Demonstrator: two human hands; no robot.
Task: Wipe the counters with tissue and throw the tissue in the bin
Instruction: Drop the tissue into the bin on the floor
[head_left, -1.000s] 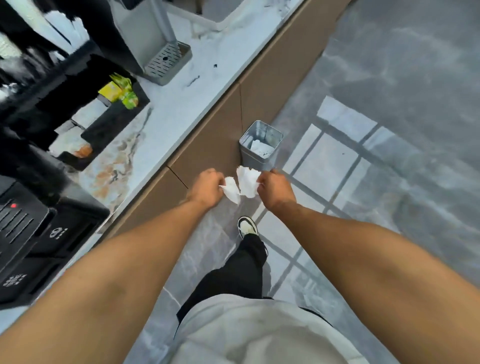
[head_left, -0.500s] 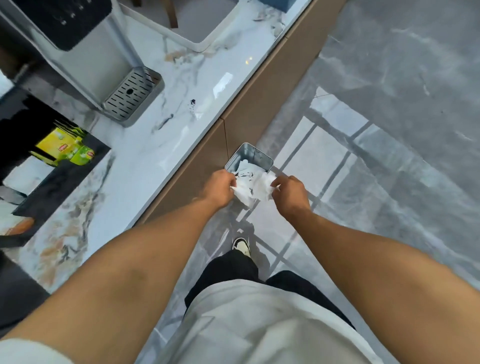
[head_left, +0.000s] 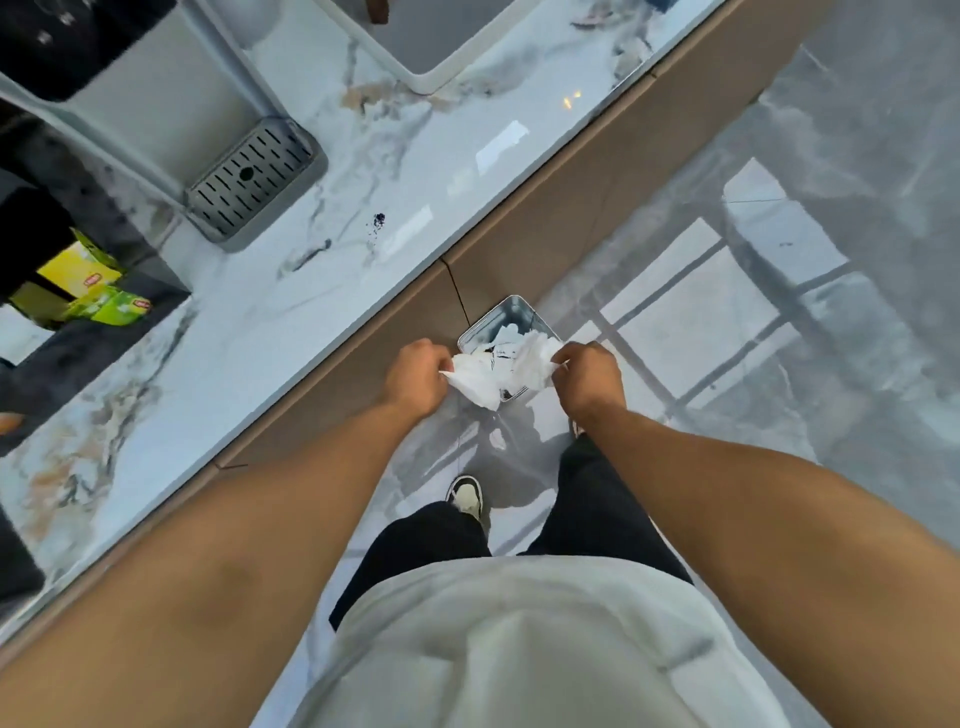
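A crumpled white tissue (head_left: 498, 371) is stretched between my two hands directly above a small square metal bin (head_left: 511, 312) that stands on the floor against the brown counter front. My left hand (head_left: 418, 376) grips the tissue's left end and my right hand (head_left: 587, 379) grips its right end. More white tissue lies inside the bin. The white marble counter (head_left: 322, 291) runs diagonally to the left of the bin, with a small dark spot (head_left: 378, 221) on it.
A grey machine with a slotted drip tray (head_left: 254, 179) stands on the counter. Yellow and green tea packets (head_left: 104, 291) sit in a black organiser at the left. A white sink rim (head_left: 431, 78) is at the top. My shoe (head_left: 467, 496) is on the glossy grey floor.
I have stepped closer and both hands have carried the tissue forward, from short of the bin to right over its opening. The tissue is now spread wider between the hands.
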